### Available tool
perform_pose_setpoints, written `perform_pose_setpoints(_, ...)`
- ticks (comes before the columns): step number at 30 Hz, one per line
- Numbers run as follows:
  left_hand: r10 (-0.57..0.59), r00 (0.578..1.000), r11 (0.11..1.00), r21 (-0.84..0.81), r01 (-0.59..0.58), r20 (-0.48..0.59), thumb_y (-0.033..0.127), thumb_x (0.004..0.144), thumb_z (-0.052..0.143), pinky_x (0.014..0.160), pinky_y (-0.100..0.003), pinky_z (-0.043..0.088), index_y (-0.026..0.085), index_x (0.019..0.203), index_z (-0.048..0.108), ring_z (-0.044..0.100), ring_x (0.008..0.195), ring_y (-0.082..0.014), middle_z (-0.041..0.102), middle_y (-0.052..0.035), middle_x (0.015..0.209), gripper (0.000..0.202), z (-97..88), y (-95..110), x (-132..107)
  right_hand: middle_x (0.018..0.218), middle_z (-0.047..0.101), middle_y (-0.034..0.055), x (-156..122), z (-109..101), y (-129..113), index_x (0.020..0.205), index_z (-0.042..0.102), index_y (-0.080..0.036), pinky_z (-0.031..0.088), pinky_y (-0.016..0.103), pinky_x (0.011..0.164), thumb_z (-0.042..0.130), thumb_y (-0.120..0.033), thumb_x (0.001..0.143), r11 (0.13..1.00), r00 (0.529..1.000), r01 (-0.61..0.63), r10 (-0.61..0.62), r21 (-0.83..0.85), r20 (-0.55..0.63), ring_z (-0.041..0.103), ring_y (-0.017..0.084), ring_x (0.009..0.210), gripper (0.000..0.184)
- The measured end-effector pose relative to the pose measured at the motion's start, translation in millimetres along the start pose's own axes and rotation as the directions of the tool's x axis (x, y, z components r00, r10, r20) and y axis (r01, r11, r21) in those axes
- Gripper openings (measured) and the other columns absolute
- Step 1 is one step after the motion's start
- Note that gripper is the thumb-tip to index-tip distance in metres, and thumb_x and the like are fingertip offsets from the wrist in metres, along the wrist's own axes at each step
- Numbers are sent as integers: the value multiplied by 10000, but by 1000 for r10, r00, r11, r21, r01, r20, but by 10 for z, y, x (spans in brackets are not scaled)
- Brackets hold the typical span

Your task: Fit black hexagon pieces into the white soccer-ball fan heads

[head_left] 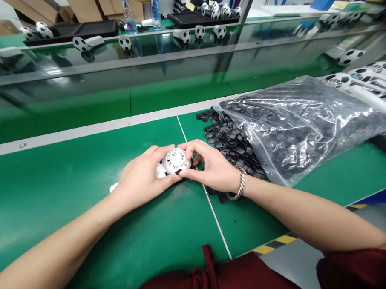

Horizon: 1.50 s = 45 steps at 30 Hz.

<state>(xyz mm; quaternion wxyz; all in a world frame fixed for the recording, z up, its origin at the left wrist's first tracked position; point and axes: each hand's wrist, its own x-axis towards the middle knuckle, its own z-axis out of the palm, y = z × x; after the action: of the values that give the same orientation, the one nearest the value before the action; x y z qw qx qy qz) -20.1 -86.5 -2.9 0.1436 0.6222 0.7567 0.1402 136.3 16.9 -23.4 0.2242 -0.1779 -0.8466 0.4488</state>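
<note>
A small white plastic housing with a round slotted grille [176, 161] sits between my hands, just above the green bench mat [70, 196]. My left hand [143, 178] wraps its left side, and my right hand [209, 165] pinches its right edge with the fingertips. A small black piece shows under its lower edge. Black hexagonal patches [231, 143] lie heaped just beyond my right hand, spilling from a clear plastic bag [302, 129] full of the same patches. A chain bracelet [238, 185] circles my right wrist.
White football-patterned pieces [369, 78] lie at the right edge, beyond the bag. A glass panel [112, 65] runs behind the bench, with football-patterned items, black trays, and water bottles [155, 12] on the shelf above. Cardboard boxes [84, 6] stand behind.
</note>
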Motion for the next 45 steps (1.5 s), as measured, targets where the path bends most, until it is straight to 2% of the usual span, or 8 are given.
perform_pose_setpoints(5, 17, 999, 996, 87, -19, 32, 590, 690, 540, 728, -325, 469, 302, 1274, 386, 572, 956, -245, 559, -30, 1133, 670, 16, 15, -6, 979, 595, 48, 85, -244, 48, 827, 499, -166, 453, 252, 666, 664, -264, 698, 999, 999, -50, 50, 4, 17, 558, 162, 901, 231)
perform_pose_setpoints(10, 112, 991, 959, 254, -127, 76, 655, 593, 591, 902, -435, 406, 159, 1276, 372, 450, 1123, -335, 482, -136, 1260, 872, 97, 51, 19, 764, 609, 11, 147, -557, 151, 731, 624, -152, 434, 256, 668, 608, -169, 748, 900, 987, -148, 106, -411, -125, 549, 105, 651, 29)
perform_pose_setpoints(18, 125, 986, 968, 203, -145, 110, 493, 737, 506, 809, -378, 426, 208, 1236, 413, 516, 997, -274, 566, -78, 1108, 583, 19, -72, 100, 809, 639, 75, 117, -447, 181, 817, 682, -140, 439, 317, 749, 597, -173, 791, 701, 967, 47, 145, -711, 207, 572, 203, 828, 95)
perform_pose_setpoints(23, 146, 986, 944, 287, -161, 74, 346, 751, 469, 765, -374, 391, 261, 1317, 364, 487, 948, -274, 567, -74, 1056, 582, -42, -175, 103, 817, 617, 124, 84, -377, 158, 902, 642, -73, 435, 344, 742, 454, -50, 820, 555, 971, 144, 80, -819, 225, 552, 220, 812, 206)
perform_pose_setpoints(30, 210, 977, 962, 175, -210, 17, 124, 708, 399, 882, -400, 344, 281, 1273, 423, 481, 1023, -234, 609, -18, 1073, 587, 16, -120, 91, 840, 652, 19, 40, -343, -4, 857, 650, -158, 452, 246, 736, 537, -167, 834, 964, 993, 73, -46, -257, 112, 585, 122, 777, 116)
perform_pose_setpoints(36, 225, 973, 964, 134, -231, 57, 236, 731, 490, 1014, -533, 208, 206, 1341, 331, 437, 1106, -264, 558, -76, 1150, 631, -27, -56, 52, 753, 648, 1, -24, -244, -72, 782, 645, -150, 451, 226, 685, 616, -153, 769, 998, 989, 64, -65, 11, 132, 576, 100, 695, 32)
perform_pose_setpoints(40, 202, 979, 978, 49, -203, 16, 605, 648, 590, 1038, -562, 138, 218, 1302, 388, 438, 1133, -276, 544, -86, 1186, 785, -21, -32, 39, 735, 633, 15, -18, -200, -60, 734, 637, -140, 439, 234, 684, 633, -147, 753, 994, 986, 105, -101, -25, 133, 564, 111, 709, 21)
perform_pose_setpoints(45, 176, 982, 984, 23, -174, -70, 634, 687, 538, 1042, -537, 157, 236, 1223, 481, 477, 1098, -248, 589, -65, 1132, 671, 41, -11, 44, 673, 575, 1, -5, -159, -62, 673, 610, -129, 427, 215, 630, 655, -147, 728, 997, 994, 79, -77, -17, 82, 520, 95, 658, 74)
